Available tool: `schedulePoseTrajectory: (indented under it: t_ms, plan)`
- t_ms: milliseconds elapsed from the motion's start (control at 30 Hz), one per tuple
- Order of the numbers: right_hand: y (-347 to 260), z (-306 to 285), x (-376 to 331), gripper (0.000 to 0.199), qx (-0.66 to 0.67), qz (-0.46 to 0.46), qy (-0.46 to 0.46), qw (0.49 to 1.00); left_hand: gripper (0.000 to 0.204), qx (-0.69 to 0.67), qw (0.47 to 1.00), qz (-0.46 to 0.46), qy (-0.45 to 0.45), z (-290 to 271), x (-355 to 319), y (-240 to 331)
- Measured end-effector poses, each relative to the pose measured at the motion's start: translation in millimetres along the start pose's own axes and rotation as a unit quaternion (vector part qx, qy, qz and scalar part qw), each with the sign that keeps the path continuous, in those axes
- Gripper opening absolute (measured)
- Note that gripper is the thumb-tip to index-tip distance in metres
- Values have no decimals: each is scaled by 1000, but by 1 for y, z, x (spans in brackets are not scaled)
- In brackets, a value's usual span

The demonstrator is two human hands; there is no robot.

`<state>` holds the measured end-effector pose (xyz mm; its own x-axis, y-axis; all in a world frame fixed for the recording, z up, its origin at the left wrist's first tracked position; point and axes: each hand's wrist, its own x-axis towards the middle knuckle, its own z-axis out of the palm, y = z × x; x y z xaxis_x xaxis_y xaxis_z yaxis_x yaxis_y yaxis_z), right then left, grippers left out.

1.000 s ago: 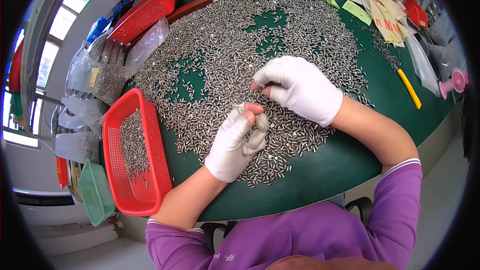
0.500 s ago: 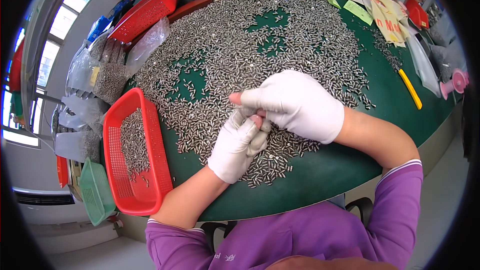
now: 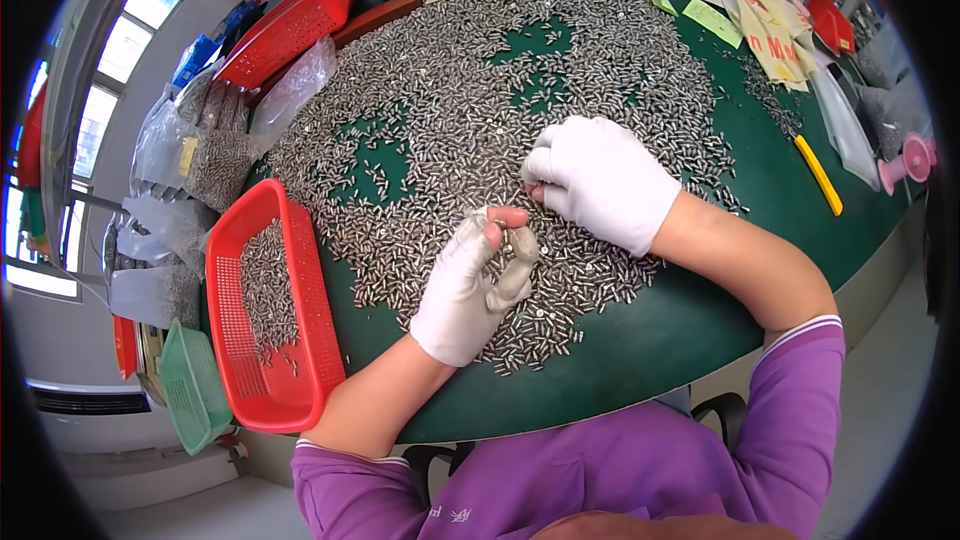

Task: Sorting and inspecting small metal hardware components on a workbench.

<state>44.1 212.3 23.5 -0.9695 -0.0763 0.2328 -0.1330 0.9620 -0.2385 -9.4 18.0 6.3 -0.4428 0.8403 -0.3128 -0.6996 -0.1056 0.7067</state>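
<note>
The fingers of the left hand curl inward toward the palm, the bare thumb tip poking out of the white glove and pressing against the forefinger; a few small metal pins sit pinched and cupped there, just above the table. The right hand, also in a white glove, lies knuckles-up on the heap with its fingers bent down into the pins at its left edge; whether it grips any cannot be told from this angle. The two hands are near each other, the right one just beyond and to the right of the left.

The loose pile of silvery pins spreads across most of the green table, with bare green patches showing through in places, and thins out toward the near edge under the left wrist. A red mesh basket stands at the left rim of the table, holding a strip of the same pins along its far half. A green basket sits lower, beside it. Clear plastic bags of parts lie at the far left, another red basket beyond them. A yellow-handled tool rests on the table to the right, near paper sheets.
</note>
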Motion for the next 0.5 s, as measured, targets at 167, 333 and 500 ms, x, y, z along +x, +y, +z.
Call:
schedulePoseTrajectory:
  t_ms: [167,333,500]
  plan:
    - [-6,-10,1,15,224,-42,104,968,29,-4,1000,20,-20,3,3,-2]
    - [-14,-2,-4,19,430,4,44,902,19,-31,999,18,-37,2,2,-3]
    - [-7,-3,-3,20,382,-42,44,922,17,-36,999,16,-33,-2,3,-4]
